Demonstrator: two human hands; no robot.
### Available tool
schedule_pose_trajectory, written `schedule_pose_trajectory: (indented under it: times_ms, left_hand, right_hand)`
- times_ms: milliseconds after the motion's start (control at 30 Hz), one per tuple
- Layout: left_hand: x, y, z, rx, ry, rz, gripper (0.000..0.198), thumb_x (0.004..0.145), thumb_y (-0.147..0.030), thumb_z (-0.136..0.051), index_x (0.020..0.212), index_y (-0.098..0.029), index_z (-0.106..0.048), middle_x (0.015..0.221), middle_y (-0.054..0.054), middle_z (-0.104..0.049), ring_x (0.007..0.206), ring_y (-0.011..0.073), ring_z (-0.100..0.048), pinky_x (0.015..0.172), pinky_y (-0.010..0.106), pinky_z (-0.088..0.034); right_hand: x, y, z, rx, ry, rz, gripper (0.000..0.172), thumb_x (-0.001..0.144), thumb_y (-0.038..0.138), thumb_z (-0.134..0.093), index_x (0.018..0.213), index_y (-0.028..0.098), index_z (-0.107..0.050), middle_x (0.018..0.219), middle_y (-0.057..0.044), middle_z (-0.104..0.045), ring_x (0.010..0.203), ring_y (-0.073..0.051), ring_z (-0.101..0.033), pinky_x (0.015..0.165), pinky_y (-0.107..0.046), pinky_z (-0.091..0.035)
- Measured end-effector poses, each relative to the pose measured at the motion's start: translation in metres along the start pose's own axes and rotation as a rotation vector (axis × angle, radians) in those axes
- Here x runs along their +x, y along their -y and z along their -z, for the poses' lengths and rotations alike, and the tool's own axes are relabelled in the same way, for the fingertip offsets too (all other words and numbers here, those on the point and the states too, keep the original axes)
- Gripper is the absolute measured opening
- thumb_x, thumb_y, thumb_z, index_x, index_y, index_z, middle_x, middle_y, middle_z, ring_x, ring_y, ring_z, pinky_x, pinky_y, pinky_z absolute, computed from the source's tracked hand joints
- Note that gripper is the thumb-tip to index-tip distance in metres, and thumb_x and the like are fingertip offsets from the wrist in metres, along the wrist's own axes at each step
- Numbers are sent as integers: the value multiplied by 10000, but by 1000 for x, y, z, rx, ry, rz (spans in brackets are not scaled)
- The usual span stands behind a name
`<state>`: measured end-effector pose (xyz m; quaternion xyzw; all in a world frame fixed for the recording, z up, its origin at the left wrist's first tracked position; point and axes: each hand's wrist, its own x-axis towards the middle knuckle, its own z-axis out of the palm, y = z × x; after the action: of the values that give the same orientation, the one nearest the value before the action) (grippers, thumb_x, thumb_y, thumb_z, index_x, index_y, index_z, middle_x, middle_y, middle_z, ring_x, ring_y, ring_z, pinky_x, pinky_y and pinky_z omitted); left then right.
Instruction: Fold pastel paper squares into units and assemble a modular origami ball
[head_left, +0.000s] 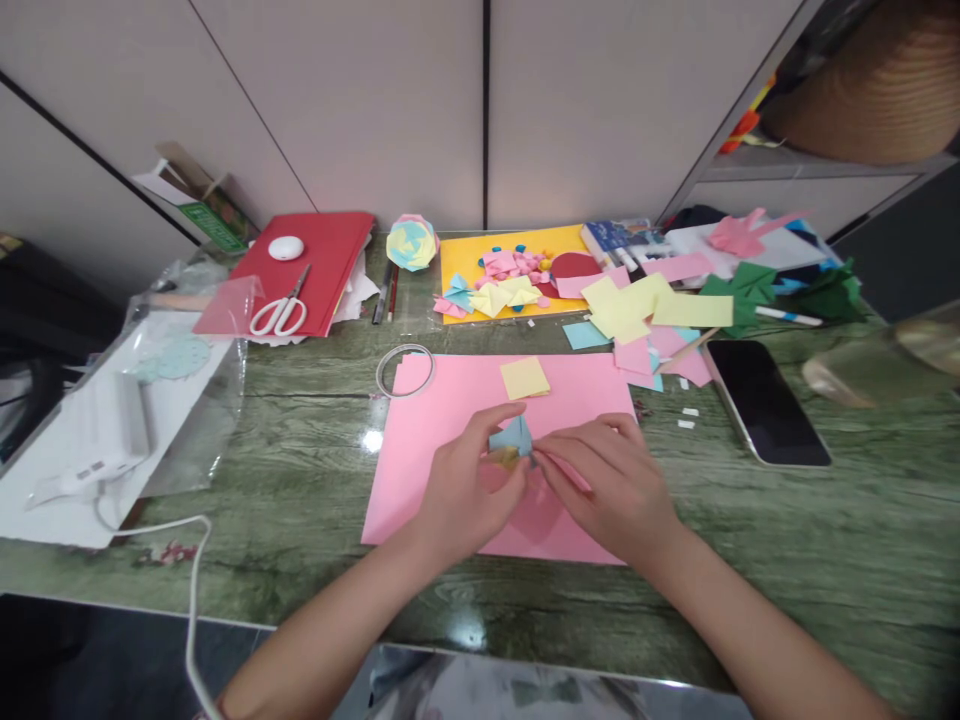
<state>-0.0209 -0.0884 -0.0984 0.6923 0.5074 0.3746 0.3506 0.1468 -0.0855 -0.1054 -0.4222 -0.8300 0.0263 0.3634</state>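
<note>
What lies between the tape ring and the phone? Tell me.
In the head view, between tape ring and phone: pink sheet with yellow square, then pink and blue scraps.

surface: green marble tabletop [315, 440] | centre, toward near edge: pink sheet [450, 420] | right side: phone [765, 400] | far edge: yellow sheet [465, 262], red folder [330, 255] | left edge: white sheet [82, 450]

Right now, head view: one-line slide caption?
Left hand and right hand pinch small folded blue paper over pink sheet on green table.
</note>
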Motion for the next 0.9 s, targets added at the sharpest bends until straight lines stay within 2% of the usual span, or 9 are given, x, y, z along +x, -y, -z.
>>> schedule_pose_trajectory:
  times_ms: [167,367,567,733,900]
  left_hand:
    - [-2,6,-3,53,16,-97,489,760,-104,-541,1203,-274,-422,1004,-20,-621,737,81,-653,812,226,-487]
    - [-1,6,-1,64,57,-88,514,759,-101,-537,1220,-282,-401,1027,-11,-621,719,88,-654,821,247,-494]
    - [0,2,3,53,78,-47,502,771,-112,-531,1224,-282,-396,1051,-4,-619,750,95,-653,811,241,-495]
    - [1,2,2,75,101,-44,497,778,-113,-515,1230,-276,-386,1049,-5,-619,748,99,-646,835,265,-479]
    - [0,2,2,74,108,-52,487,787,-118,-502,1235,-267,-382,1028,2,-619,763,108,-638,780,249,-489]
  right_hand:
    - [0,-1,1,4,38,45,114,773,75,-598,853,157,-593,780,-38,-694,695,-154,-610,680,-337,-403]
    - [3,-3,1,22,44,88,115,772,55,-583,838,149,-587,742,-39,-685,678,-147,-600,664,-322,-417]
    - [1,-5,1,86,52,35,106,791,75,-565,842,167,-580,742,-29,-677,688,-140,-594,675,-316,-419]
    - [1,-5,0,53,56,79,112,797,71,-557,854,163,-585,745,-30,-681,698,-143,-611,679,-319,-415]
    - [2,-5,-4,-7,39,113,104,780,72,-574,838,158,-576,726,-35,-680,677,-145,-608,662,-320,-415]
